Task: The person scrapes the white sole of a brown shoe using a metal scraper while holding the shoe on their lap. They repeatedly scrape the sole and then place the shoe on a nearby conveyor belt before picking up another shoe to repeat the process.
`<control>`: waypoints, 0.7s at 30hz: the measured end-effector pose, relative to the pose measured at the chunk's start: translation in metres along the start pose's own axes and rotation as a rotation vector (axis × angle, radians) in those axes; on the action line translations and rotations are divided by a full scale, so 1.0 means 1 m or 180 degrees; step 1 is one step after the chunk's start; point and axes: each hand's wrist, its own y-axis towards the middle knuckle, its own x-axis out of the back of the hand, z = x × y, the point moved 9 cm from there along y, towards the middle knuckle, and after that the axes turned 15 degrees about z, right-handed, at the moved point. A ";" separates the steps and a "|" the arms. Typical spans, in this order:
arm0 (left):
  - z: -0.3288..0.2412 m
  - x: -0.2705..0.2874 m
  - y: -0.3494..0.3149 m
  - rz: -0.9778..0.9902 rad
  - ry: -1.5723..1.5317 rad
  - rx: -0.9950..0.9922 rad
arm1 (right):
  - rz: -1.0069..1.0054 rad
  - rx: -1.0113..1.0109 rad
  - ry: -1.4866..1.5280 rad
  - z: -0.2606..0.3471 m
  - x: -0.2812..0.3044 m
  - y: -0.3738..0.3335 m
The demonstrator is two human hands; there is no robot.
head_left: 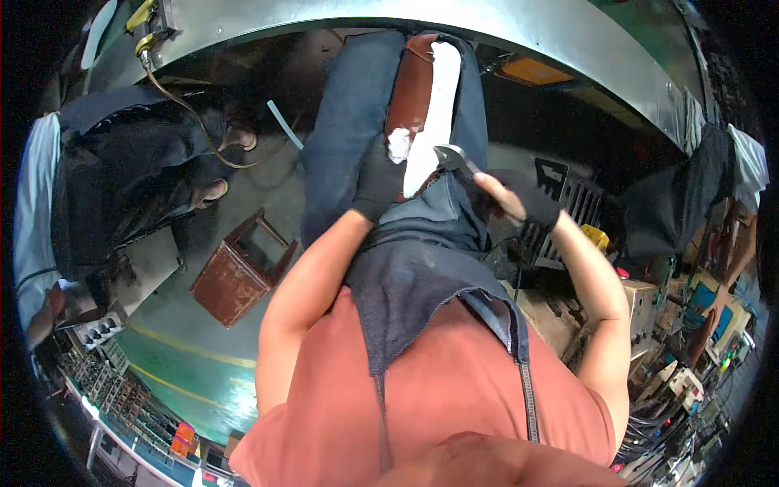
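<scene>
What looks like a brown leather boot (410, 93) lies lengthwise between my thighs, pointing away from me. A long white strip (438, 97) runs along its right side, with a ragged near end. My left hand (378, 177), in a black glove, grips the near left side of the boot; its fingers are partly hidden. A small white patch (398, 144) shows at those fingers. On the other side, my right hand (519, 197), in a black glove with a bare thumb, is closed around a curved metal tool (456, 159). The tool's head is beside the strip's near end.
A metal bench edge (389, 15) curves across the far side. On the left, a brown stool (239, 272) stands on the green floor near a seated person's dark trousers (138, 162). A hose (191, 109) hangs from the bench. To the right are a dark plastic crate (564, 211) and machinery.
</scene>
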 end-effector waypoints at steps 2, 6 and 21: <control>0.000 0.000 -0.001 -0.0051 0.0893 0.0388 | -0.0116 -0.0202 -0.0352 0.020 0.020 -0.007; -0.026 -0.025 -0.006 0.0552 0.2758 -0.0790 | -0.0123 0.0334 -0.1309 0.069 0.037 -0.018; -0.024 -0.007 -0.008 0.0546 0.0321 -0.0771 | -0.0884 0.1340 -0.2412 0.044 0.009 0.032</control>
